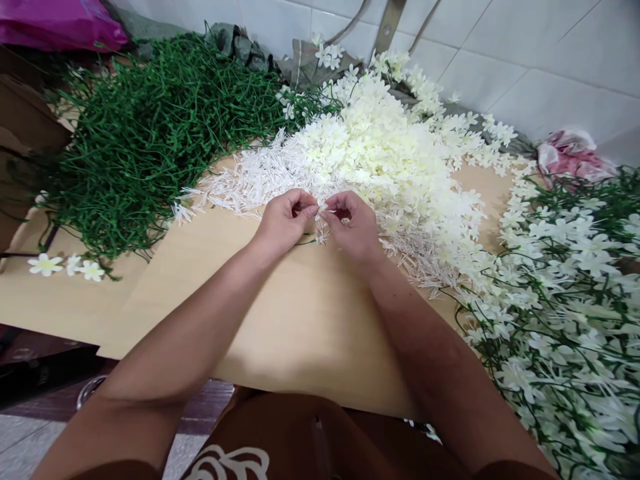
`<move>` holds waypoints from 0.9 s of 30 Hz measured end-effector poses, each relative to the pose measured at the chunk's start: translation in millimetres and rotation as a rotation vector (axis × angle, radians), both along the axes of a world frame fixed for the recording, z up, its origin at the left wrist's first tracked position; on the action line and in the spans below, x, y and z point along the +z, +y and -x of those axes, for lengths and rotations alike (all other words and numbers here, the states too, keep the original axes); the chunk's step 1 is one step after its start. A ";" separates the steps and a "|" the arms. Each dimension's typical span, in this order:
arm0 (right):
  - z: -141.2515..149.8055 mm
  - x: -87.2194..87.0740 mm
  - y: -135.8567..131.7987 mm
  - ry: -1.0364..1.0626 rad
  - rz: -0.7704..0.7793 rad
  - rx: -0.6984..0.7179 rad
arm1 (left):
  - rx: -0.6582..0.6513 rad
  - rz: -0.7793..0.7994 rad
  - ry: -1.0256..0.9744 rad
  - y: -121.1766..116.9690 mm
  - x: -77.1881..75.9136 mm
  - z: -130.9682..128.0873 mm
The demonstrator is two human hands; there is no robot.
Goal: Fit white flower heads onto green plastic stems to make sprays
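Observation:
My left hand (289, 219) and my right hand (354, 225) meet over the cardboard, each with thumb and fingers pinched together. Between their fingertips is a small white artificial flower (321, 208), partly covered by the fingers. Just below it, another small white piece with a green stem (309, 241) shows near the board. Directly beyond my hands lie white stamen pieces (250, 179) in a loose heap. A large mound of pale yellow-white flower heads (380, 140) rises behind my right hand.
Green plastic stems (150, 127) are piled at the back left. Stemmed white flowers (565, 313) cover the right side. Three loose blossoms (45, 265) lie on the left of the cardboard (300, 320). A tiled wall (500, 53) closes off the back, with a magenta bag (60, 25) at the left corner.

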State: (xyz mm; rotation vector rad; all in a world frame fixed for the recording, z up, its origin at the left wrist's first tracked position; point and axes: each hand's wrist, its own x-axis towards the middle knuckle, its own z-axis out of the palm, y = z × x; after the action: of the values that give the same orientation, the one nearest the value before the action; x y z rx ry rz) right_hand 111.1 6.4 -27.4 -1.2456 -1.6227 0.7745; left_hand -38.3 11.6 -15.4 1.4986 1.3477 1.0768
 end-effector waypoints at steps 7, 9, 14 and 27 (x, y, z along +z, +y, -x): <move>-4.0 3.5 4.2 0.120 0.086 0.040 | -0.073 0.019 -0.010 -3.6 10.9 2.3; -7.3 6.2 5.6 0.113 0.057 0.018 | -0.169 0.001 0.056 -4.3 15.2 11.8; -11.1 12.0 4.2 0.265 0.168 0.108 | -0.451 0.003 0.457 -3.1 23.1 37.0; -13.4 9.7 4.9 0.441 0.310 0.143 | -0.422 0.103 0.454 -0.2 22.1 38.3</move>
State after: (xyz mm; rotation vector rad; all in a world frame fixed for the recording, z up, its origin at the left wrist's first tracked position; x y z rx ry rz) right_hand 124.5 11.3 -17.7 -1.0752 -1.2686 1.3281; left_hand -76.6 11.3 6.8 1.9109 1.2705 0.4084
